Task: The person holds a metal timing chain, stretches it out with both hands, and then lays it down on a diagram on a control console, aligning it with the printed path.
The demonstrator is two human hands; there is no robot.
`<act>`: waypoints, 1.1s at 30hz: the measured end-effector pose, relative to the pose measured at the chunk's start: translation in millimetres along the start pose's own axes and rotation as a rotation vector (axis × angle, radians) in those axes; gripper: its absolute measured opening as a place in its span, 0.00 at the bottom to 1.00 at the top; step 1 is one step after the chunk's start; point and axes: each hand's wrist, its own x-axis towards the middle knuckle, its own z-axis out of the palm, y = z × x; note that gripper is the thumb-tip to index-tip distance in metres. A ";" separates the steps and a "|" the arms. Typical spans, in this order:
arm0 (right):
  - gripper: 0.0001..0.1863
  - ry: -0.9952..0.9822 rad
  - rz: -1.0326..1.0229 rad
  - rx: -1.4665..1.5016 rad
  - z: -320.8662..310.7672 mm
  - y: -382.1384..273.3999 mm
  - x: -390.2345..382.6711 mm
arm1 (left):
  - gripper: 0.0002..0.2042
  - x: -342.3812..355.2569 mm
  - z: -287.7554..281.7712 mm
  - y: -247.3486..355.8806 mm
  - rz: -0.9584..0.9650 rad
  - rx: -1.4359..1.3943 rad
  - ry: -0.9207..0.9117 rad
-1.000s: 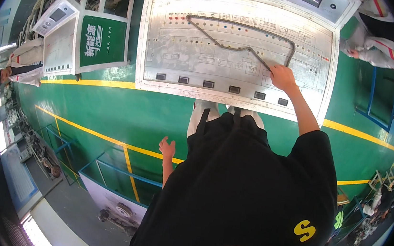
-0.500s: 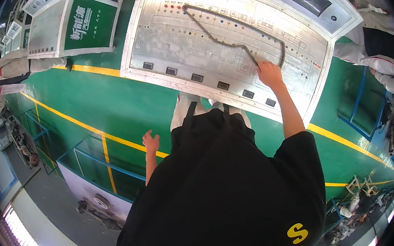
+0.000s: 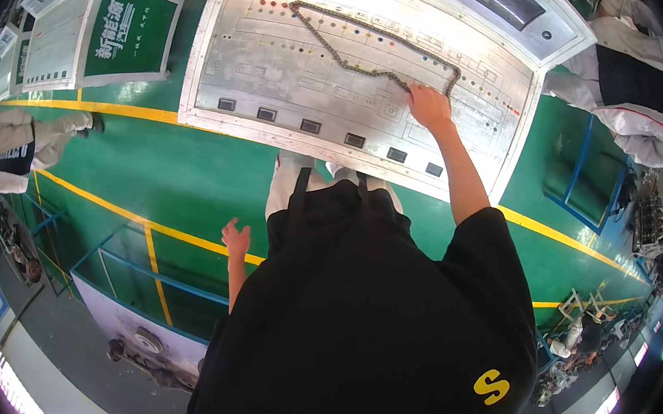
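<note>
A dark metal roller chain [image 3: 359, 70] lies in a long closed loop across the silver instrument panel [image 3: 278, 96]. My right hand [image 3: 429, 108] reaches over the panel, fingers curled down and closed on the loop's near right corner. The fingertips and the links under them are partly hidden. From there one run of chain zigzags to the far left, while the other goes along the far side. My left hand [image 3: 236, 237] hangs low beside my body, away from the panel, with its fingers apart and nothing in it.
Small dark display windows [image 3: 311, 126] line the panel's near edge. A person [image 3: 642, 94] stands at the far right, another [image 3: 11, 143] at the left. A green-sided cabinet [image 3: 133, 31] stands far left. Blue rails [image 3: 170, 277] run behind me on the left.
The whole view has shifted, so things sit farther left. My right hand and the chain's near corner have moved slightly farther from me. More of the person at left shows.
</note>
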 end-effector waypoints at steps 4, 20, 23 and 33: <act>0.11 -0.034 -0.064 0.028 2.7 4.9 -20.4 | 0.29 -1.9 5.6 -9.8 -0.009 0.015 -0.004; 0.13 -0.018 0.044 0.020 2.4 0.6 -9.3 | 0.31 6.1 -3.6 5.9 0.023 0.029 -0.038; 0.11 -0.001 -0.014 0.054 5.2 4.5 -22.0 | 0.31 9.1 -7.8 3.5 0.025 0.013 -0.001; 0.14 -0.319 0.006 -0.159 -14.9 31.1 -52.0 | 0.30 1.2 -1.5 1.6 -0.009 0.015 -0.011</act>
